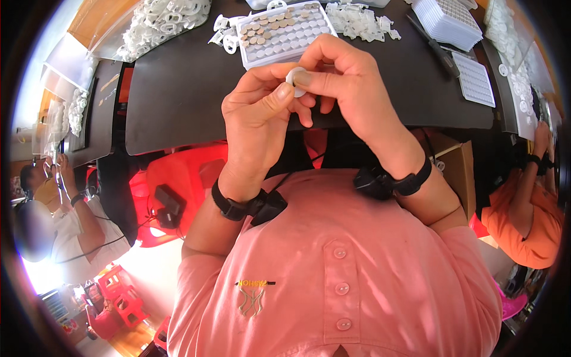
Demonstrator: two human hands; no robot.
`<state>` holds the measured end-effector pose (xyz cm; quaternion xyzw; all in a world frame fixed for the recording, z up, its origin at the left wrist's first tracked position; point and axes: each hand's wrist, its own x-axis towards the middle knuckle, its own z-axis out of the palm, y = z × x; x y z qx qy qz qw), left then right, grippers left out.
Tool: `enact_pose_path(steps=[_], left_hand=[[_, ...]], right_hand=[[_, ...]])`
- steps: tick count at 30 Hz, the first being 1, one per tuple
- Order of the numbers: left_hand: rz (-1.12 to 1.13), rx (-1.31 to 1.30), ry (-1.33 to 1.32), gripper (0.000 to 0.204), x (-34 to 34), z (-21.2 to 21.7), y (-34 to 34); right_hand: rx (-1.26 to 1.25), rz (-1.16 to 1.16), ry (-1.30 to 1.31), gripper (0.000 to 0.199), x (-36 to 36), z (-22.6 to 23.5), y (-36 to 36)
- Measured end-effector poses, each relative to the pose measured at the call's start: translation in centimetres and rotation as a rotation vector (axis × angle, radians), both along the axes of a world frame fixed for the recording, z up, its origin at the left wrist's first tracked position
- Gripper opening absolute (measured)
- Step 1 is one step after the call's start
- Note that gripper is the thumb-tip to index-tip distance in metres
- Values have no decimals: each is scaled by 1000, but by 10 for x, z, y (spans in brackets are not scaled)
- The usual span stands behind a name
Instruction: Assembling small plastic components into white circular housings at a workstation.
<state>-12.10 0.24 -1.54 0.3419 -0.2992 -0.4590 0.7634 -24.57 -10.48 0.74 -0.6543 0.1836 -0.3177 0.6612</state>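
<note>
Between my two hands, over the near edge of the dark table, is a small round white plastic part. The thumb and fingers of my left hand pinch it from one side. My right hand grips the other side, its thumb pressed over the part's face. The thumbs and fingers cover much of it. Just beyond the hands sits a white tray with rows of small round discs, some tan and the others white. Loose white plastic parts lie beside the tray's left side.
Heaps of white plastic parts lie at far left and right of the tray. Stacked white trays, a dark long tool and a single white tray are at right. Co-workers sit on both sides; a red chair stands below the table.
</note>
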Motion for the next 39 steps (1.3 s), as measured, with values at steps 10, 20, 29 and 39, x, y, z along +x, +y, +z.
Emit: enact_pose_path(steps=[10, 20, 29, 39], left_hand=[[-101, -82, 83, 25, 12, -9, -2], [-134, -134, 98, 27, 13, -12, -3], [-64, -94, -57, 27, 8, -7, 0], [-196, -28, 249, 35, 19, -9, -2]], right_hand=[[-110, -111, -162, 15, 9, -12, 22], [43, -93, -272, 16, 6, -15, 26], [24, -38, -224, 15, 2, -14, 19], [46, -94, -277, 14, 9, -15, 28]])
